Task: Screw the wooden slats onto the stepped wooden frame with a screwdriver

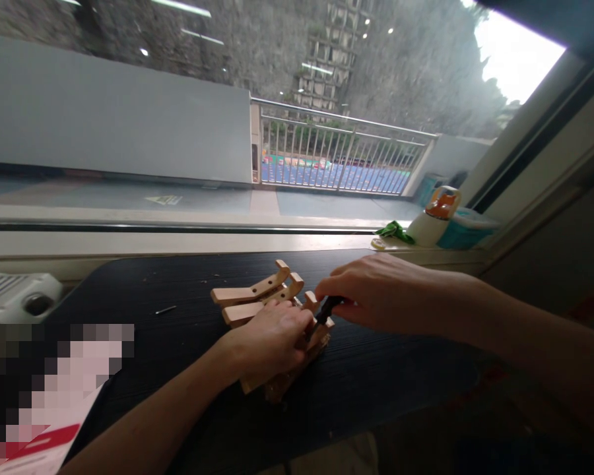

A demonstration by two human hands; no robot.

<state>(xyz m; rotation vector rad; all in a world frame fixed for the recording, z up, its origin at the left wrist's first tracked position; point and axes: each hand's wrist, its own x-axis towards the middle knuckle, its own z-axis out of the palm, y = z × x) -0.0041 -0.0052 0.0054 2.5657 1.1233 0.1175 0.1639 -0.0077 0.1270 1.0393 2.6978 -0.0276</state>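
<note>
Several pale wooden hooks (pixel 250 288) with upturned ends and dark holes lie side by side on the dark table. My left hand (pixel 272 336) lies over the nearer ones, its fingers closed on a wooden hook (pixel 311 302) and covering much of the row. My right hand (pixel 363 290) comes from the right, wrapped round a black-handled screwdriver (pixel 329 306). The tool slants down to the wood beside my left fingertips; its tip is hidden. A thin dark metal pin or bit (pixel 165 309) lies to the left, apart from both hands.
The dark table (pixel 143 280) meets a window sill (pixel 129 243). On the sill at right are a green cloth (pixel 395 231), a white-and-orange bottle (pixel 433 218) and a teal box (pixel 468 227). A white appliance (pixel 22 297) stands at left, above a partly blurred printed sheet (pixel 49 439).
</note>
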